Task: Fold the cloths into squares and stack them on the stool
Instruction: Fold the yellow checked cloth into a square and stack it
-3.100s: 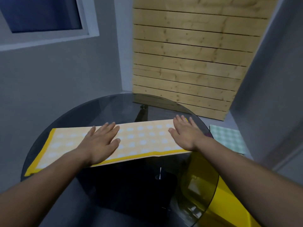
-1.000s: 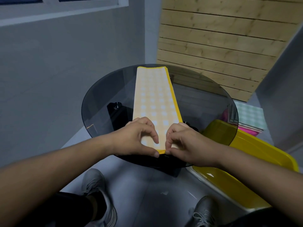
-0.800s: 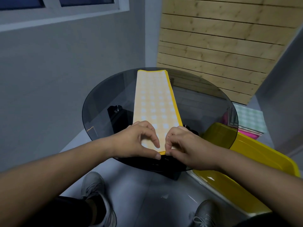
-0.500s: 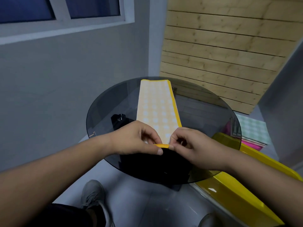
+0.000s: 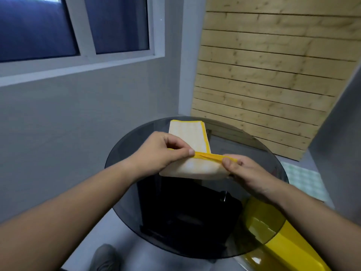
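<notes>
**Both hands pinch the cloth**

L hand [image 5: 162, 151] & R hand [image 5: 246, 171] are out in front, close together, thumbs pointing at each other. Each one pinches an end of the cloth's [image 5: 195, 167] yellow edge w/ thumb & curled fingers. L hand sits a bit higher than R. L arm [image 5: 68, 208] & R arm [image 5: 312, 218] are bare and reach in from the bottom corners.

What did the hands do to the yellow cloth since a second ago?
The left hand and right hand lifted the near end of the yellow cloth off the glass table and carried it toward the far end. Both keep pinching it; the far end stayed flat.
</notes>
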Demonstrator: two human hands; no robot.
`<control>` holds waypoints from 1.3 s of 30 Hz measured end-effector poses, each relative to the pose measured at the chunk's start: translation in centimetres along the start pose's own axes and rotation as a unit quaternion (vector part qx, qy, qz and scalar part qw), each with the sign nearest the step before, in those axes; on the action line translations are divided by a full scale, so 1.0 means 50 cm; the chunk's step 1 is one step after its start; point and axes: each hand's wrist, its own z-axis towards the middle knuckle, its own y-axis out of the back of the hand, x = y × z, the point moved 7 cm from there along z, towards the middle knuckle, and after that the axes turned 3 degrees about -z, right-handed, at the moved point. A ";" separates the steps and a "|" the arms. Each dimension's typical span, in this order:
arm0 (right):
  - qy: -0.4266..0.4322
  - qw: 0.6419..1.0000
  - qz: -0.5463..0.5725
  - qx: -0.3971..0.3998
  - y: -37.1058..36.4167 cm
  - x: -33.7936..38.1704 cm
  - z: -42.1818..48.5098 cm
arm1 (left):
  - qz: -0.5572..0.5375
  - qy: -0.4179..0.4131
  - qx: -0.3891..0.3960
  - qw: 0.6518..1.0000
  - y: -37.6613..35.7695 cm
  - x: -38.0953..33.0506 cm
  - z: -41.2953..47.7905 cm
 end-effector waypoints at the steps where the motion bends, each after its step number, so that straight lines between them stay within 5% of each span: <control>1: -0.006 1.000 0.010 0.008 -0.001 -0.009 0.006 | -0.005 0.000 -0.016 1.000 0.006 -0.001 0.012; 11: -0.099 0.983 -0.145 -0.058 0.012 -0.106 0.106 | -0.103 0.062 -0.211 0.970 0.055 0.086 0.139; 18: -0.135 0.969 -0.188 -0.092 0.027 -0.139 0.133 | 0.087 0.284 -0.090 0.951 0.068 0.252 0.075; 39: -0.167 0.954 -0.207 -0.140 0.038 -0.165 0.158 | 0.273 0.204 0.032 0.940 0.029 0.253 0.081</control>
